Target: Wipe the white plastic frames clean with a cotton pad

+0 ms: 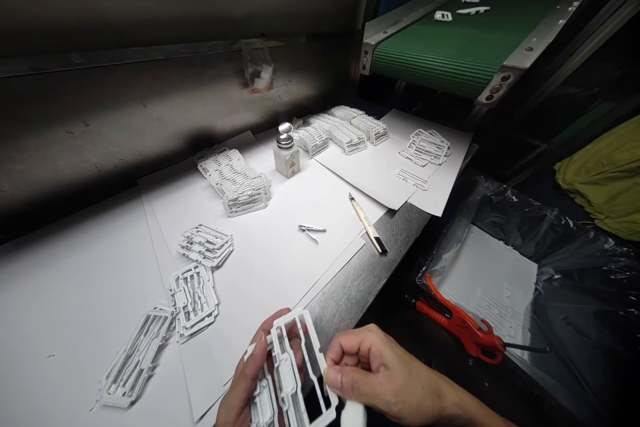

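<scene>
My left hand (245, 373) is wrapped around a few white plastic frames at the bottom centre. The front white plastic frame (286, 373) is tilted up, with its long slots showing. At the right rim of that frame, my right hand (367, 367) is closed, thumb and forefinger pressed together. What sits in its pinch is hidden. Below that hand shows a rounded white piece (353, 415), cut off by the picture's edge. Loose stacks of similar white frames (195, 300) lie on white paper (270, 267) to the left.
Neat frame rows (235, 180) flank a dispenser bottle (287, 159). Small nippers (311, 231) and a utility knife (367, 223) lie on the paper near the metal table edge (400, 240). A red-handled air gun (465, 327) rests right; a green conveyor (450, 47) stands behind.
</scene>
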The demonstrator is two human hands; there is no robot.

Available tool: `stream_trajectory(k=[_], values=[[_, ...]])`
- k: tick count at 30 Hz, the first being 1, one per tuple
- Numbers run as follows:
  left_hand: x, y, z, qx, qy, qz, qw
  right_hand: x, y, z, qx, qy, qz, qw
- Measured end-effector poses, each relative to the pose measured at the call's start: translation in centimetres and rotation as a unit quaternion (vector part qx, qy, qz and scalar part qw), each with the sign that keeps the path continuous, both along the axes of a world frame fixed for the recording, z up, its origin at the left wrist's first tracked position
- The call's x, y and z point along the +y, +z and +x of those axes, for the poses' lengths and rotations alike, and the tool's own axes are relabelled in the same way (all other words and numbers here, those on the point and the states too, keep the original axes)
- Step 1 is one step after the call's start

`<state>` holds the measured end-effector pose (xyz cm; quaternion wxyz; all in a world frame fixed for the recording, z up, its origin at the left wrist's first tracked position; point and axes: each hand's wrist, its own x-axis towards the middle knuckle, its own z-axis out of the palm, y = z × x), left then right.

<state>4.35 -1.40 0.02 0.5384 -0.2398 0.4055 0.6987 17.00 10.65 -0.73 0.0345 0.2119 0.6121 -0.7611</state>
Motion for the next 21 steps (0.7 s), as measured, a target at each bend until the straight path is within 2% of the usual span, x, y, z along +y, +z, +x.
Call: stream_trajectory(k=[3, 6, 13, 18, 21], values=[[-0.4, -1.2, 0.1, -0.026, -0.007, 0.04, 0.999, -0.4, -0.3, -0.1, -0.001, 0.006, -0.047, 0.999], [-0.6, -1.8, 0.2, -0.05, -0.034, 0.081, 0.995, -0.8, -0.4, -0.4, -0.004, -0.004, -0.078, 0.997], [-0.8, -1.8, -0.1, 0.036, -0.05, 0.135, 0.989, -0.6, -0.8, -0.5, -0.002, -0.009, -0.094, 0.996], [-1.3, -2.9, -0.5, 0.043, -0.057, 0.182, 0.981, 1.3, -0.1, -0.4, 0.025, -0.086, -0.078, 0.993], [-1.2, -3.3, -0.5, 0.053, -0.04, 0.189, 0.98, 1.3, 0.6, -0.7, 0.047, -0.121, -0.072, 0.989]])
